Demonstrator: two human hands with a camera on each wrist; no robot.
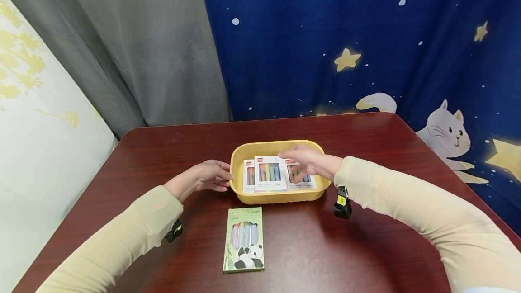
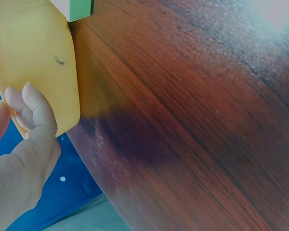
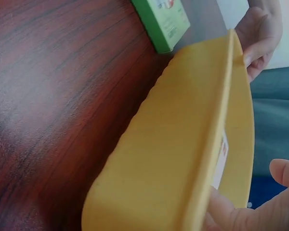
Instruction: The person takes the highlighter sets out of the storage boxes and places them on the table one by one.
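A yellow plastic basket (image 1: 281, 199) stands on the table with three white boxes of coloured sticks in it. The middle box (image 1: 270, 186) overlaps the left box (image 1: 248, 189) and the right box (image 1: 303, 186). At the basket's left end, my left hand (image 1: 209, 175) pinches the rim, thumb at the edge and fingers bent against the outer wall (image 2: 48, 57). My right hand (image 1: 307, 157) reaches over the basket's right side, above the right box. Its fingers are loosely spread, with the thumb apart; in the right wrist view some fingertips are hidden behind the basket wall (image 3: 159, 144).
A green box with a panda picture (image 1: 244, 238) lies flat on the dark red wooden table (image 1: 325, 248), just in front of the basket. Behind the table hang a grey curtain (image 1: 163, 49) and a blue starry curtain (image 1: 293, 49). A white patterned panel (image 1: 40, 148) borders the left side.
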